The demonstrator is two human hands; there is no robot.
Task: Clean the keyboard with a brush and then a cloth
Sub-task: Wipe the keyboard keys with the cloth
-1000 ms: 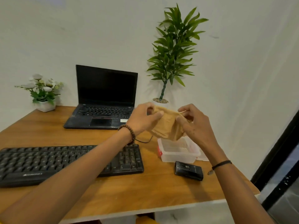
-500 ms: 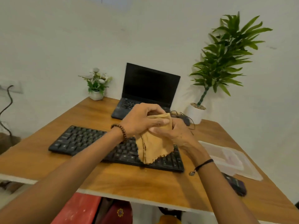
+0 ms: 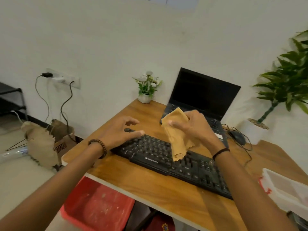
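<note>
A black keyboard (image 3: 183,165) lies slantwise on the wooden desk (image 3: 150,185). My right hand (image 3: 195,129) grips a tan cloth (image 3: 176,139) above the keyboard's middle; the cloth hangs down and its lower edge reaches the keys. My left hand (image 3: 121,132) hovers over the keyboard's far left end with fingers spread and relaxed, holding nothing. No brush is in view.
An open black laptop (image 3: 203,99) stands behind the keyboard, with a black mouse (image 3: 237,135) and its cable to the right. A white plastic box (image 3: 286,189) sits at the desk's right edge. A small flower pot (image 3: 146,90) and a tall green plant (image 3: 286,84) stand at the back.
My left hand has let go of the cloth and moved left over the keyboard's end. My right hand alone now holds the cloth. The view has swung left.
</note>
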